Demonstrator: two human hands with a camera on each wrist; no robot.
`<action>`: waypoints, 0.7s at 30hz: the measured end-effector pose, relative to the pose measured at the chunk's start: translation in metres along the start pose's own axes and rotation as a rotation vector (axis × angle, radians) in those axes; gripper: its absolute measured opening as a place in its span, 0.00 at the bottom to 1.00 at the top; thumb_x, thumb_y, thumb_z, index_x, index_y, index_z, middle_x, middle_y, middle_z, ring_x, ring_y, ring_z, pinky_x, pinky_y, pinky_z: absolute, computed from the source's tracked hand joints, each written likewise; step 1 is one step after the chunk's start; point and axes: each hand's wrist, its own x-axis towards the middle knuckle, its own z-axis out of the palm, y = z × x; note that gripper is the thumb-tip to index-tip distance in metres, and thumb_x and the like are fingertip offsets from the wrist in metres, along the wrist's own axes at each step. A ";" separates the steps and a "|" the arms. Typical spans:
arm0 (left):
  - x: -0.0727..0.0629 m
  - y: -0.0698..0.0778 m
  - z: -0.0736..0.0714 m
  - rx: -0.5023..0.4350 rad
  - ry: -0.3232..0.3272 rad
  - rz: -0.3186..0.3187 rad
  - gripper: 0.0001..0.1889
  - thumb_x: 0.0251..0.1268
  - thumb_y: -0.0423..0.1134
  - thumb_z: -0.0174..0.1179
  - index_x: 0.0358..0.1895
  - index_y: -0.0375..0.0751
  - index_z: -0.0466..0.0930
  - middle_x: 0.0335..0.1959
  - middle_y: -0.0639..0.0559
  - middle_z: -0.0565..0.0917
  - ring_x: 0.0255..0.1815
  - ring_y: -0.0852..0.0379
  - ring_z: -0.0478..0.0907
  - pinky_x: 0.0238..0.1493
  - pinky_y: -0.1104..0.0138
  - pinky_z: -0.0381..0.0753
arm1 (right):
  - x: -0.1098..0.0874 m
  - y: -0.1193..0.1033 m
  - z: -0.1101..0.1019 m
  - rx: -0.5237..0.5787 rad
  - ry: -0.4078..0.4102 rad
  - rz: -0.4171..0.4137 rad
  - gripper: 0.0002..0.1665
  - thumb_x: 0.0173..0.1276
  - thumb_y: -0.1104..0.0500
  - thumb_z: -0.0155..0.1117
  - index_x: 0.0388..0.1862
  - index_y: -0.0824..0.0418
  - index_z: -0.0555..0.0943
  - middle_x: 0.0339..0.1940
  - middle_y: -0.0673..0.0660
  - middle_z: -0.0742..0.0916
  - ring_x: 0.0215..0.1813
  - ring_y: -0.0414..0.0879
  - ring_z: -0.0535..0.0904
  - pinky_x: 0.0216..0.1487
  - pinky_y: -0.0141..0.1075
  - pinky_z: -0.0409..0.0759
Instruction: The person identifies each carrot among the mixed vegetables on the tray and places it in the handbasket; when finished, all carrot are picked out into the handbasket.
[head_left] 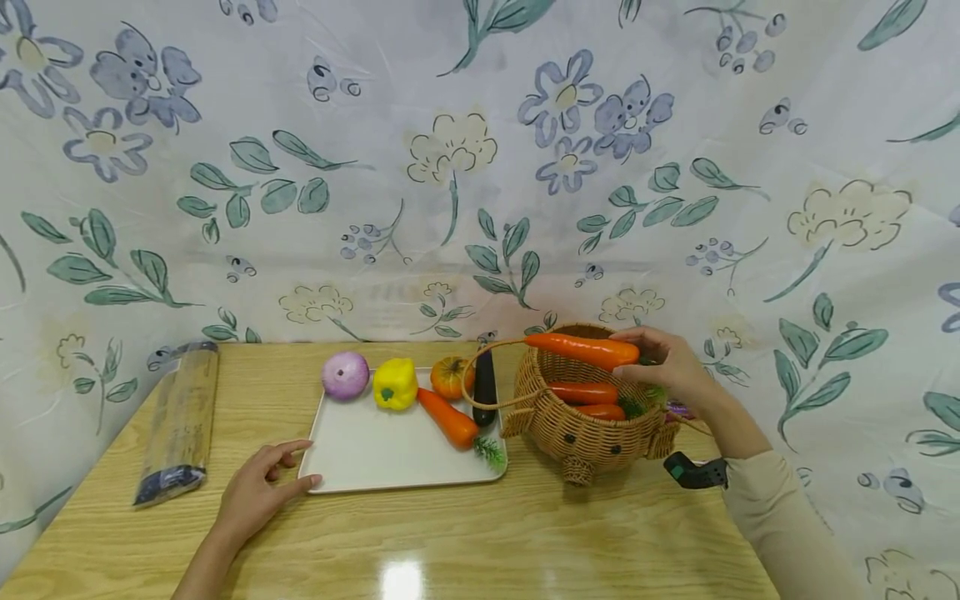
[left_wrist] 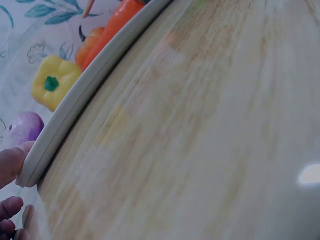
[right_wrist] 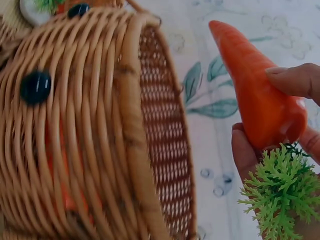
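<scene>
An orange carrot (head_left: 577, 350) with a frilly green top (right_wrist: 280, 190) is pinched in my right hand (head_left: 667, 367), just above the mouth of the wicker basket (head_left: 592, 437). Inside the basket lie two more carrots (head_left: 585, 392). My left hand (head_left: 258, 492) touches the left front corner of the white tray (head_left: 390, 458), its thumb (left_wrist: 15, 160) at the rim. On the tray are a yellow bell pepper (head_left: 395, 384), a small pumpkin (head_left: 450, 378), another carrot (head_left: 450, 421) and a dark eggplant (head_left: 485, 387). A purple onion (head_left: 346, 376) sits at the tray's back left corner.
A clear package with dark ends (head_left: 176, 425) lies at the table's left. The basket's loop handle (head_left: 480, 375) leans over the tray's right side. A floral cloth (head_left: 450, 208) hangs behind the wooden table (head_left: 360, 533). Something purple (head_left: 681, 409) shows behind the basket.
</scene>
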 end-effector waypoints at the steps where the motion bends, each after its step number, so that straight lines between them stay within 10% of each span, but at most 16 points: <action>1: 0.000 0.000 0.000 0.000 -0.001 -0.002 0.27 0.55 0.52 0.73 0.59 0.50 0.82 0.38 0.54 0.78 0.33 0.65 0.66 0.35 0.68 0.68 | 0.000 0.001 -0.002 -0.012 -0.003 0.012 0.27 0.65 0.61 0.70 0.62 0.65 0.75 0.50 0.53 0.83 0.47 0.42 0.80 0.44 0.35 0.83; 21: -0.001 -0.001 0.001 -0.013 0.000 0.005 0.27 0.55 0.51 0.73 0.59 0.50 0.82 0.38 0.54 0.77 0.33 0.65 0.66 0.35 0.69 0.68 | 0.017 0.008 -0.024 -0.155 -0.108 0.125 0.32 0.64 0.59 0.71 0.66 0.67 0.74 0.56 0.69 0.80 0.47 0.49 0.80 0.48 0.44 0.82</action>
